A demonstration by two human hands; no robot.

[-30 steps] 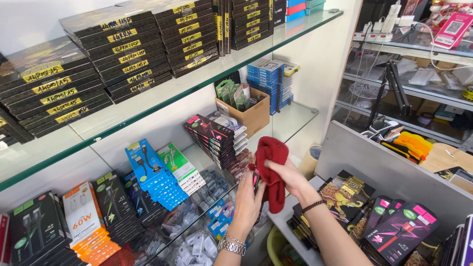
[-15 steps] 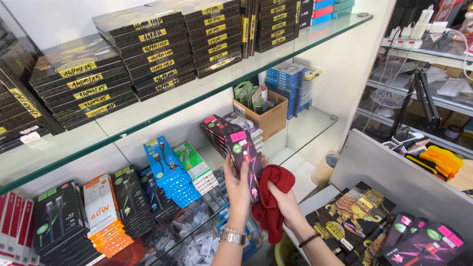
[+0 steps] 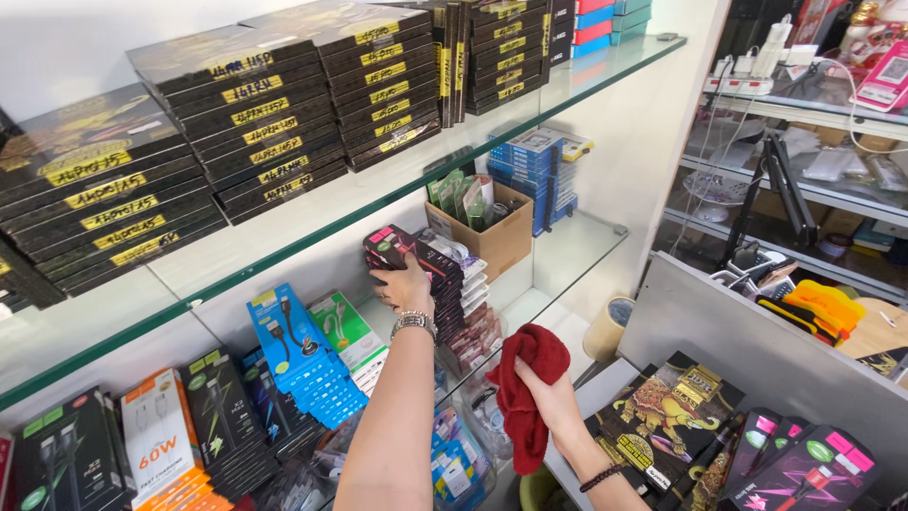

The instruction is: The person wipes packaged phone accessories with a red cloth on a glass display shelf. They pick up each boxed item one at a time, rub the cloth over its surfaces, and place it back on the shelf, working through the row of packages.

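Dark packages with pink corners [image 3: 416,255] sit in a stack on the middle glass shelf [image 3: 567,255], and the left hand [image 3: 405,287] is pressed against the front of that stack, fingers curled over the end of the topmost packs as if seating them in line. The right hand [image 3: 549,397] is lower and nearer the person, fingers closed around a bunched red cloth [image 3: 520,388] that hangs down from the grip. Judging from how things lie, the stack looks nearly squared up, with the top packs only slightly proud of the ones beneath; the cloth is held away from any shelf, so whatever wiping belongs to this work is not going on at this instant. Beside the stack stand a brown cardboard box [image 3: 487,227] holding green packets, and to the left a fan of blue cable packs [image 3: 293,350]. Black flat boxes with yellow labels [image 3: 246,123] fill the top shelf. Whether the left hand grips one pack or merely pushes the pile cannot be told, since the fingertips are hidden behind the packages. The lower shelf under the arms is mostly blocked from view, and the goods at the bottom edge are cut off.
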